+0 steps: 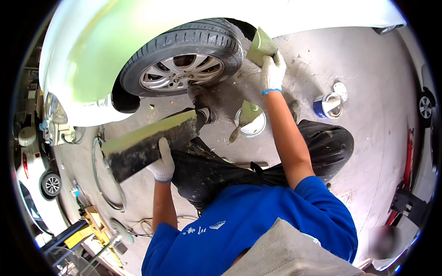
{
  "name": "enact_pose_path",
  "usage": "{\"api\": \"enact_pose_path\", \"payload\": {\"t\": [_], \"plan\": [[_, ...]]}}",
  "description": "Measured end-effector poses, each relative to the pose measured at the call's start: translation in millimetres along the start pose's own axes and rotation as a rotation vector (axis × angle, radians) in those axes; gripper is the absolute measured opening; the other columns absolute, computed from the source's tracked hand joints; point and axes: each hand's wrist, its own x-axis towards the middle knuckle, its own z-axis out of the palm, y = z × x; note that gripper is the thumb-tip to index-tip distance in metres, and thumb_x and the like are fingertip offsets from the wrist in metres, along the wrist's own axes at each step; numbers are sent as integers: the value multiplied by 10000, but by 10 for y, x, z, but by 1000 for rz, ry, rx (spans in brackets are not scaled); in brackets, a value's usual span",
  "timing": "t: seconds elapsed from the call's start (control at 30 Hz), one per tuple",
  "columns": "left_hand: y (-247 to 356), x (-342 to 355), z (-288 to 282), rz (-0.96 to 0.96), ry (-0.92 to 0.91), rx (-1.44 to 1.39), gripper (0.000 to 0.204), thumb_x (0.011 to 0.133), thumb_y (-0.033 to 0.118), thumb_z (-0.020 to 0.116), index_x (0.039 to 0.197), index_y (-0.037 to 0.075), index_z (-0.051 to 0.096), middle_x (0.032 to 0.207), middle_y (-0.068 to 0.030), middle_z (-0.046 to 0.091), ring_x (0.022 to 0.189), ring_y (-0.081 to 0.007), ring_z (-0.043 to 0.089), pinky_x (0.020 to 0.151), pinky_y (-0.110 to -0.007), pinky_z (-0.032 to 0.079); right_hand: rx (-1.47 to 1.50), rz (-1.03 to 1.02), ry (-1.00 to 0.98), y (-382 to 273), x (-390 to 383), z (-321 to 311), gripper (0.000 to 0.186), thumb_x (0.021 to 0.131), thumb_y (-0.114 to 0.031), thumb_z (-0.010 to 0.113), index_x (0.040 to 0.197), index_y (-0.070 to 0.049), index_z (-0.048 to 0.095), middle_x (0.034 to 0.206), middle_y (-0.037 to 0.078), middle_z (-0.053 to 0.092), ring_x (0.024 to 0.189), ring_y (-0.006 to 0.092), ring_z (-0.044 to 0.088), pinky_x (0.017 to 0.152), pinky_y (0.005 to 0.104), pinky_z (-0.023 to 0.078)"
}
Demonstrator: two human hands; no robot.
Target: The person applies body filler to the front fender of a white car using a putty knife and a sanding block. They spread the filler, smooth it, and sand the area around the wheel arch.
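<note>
My left hand (162,162), in a white knit glove, grips a wide dark board (149,142) at its near side. Yellow-green putty coats the board's far edge, and it slants over my left leg. In my gloved right hand (273,71) is a putty spreader (263,48) smeared with the same green, raised just right of the wheel arch. The spreader's tip lies close to the lower edge of the white car body (322,11); whether they touch I cannot tell. Green-yellow filler (85,60) covers the car's front fender, left of the tyre (193,41).
Between my knees stands an open round can (254,129) with another putty-covered scraper (250,112) resting across it. A blue tin (328,106) with its lid (340,90) beside it sits farther right. A hose (99,177) curls on the floor at left, near another white car (34,198).
</note>
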Motion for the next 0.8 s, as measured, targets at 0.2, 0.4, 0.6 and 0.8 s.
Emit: {"api": "enact_pose_path", "payload": {"t": [0.2,0.4,0.6,0.8], "plan": [[421,218,127,-162,58,-458,101,954,78,719,988,-16,701,932,-16,688,840,-108,612,770,-284,518,429,158,-249,-1098,-466,-73,337,932,19,595,1266,7,635,1170,90,674,1073,205,631,957,366,501],[1211,364,323,-114,25,-694,295,1008,201,610,1125,-60,682,1049,-44,683,929,-116,601,828,-280,490,504,47,-358,-1930,-974,-74,317,941,-6,625,1256,-28,649,1136,72,684,1061,176,631,931,337,521],[1506,313,332,-35,-48,-884,204,996,146,653,1091,-27,702,986,-42,701,886,-115,613,806,-286,506,610,77,-419,-2193,-1463,57,473,924,-23,625,1383,-27,511,1284,120,601,1149,231,606,1019,396,500],[1470,197,293,-18,-163,-790,165,945,97,698,1041,-36,710,952,-56,723,854,-126,637,793,-301,520,709,122,-454,-2230,-1684,347,315,943,3,653,1247,-66,609,1160,64,663,1053,177,635,910,359,524]]}}
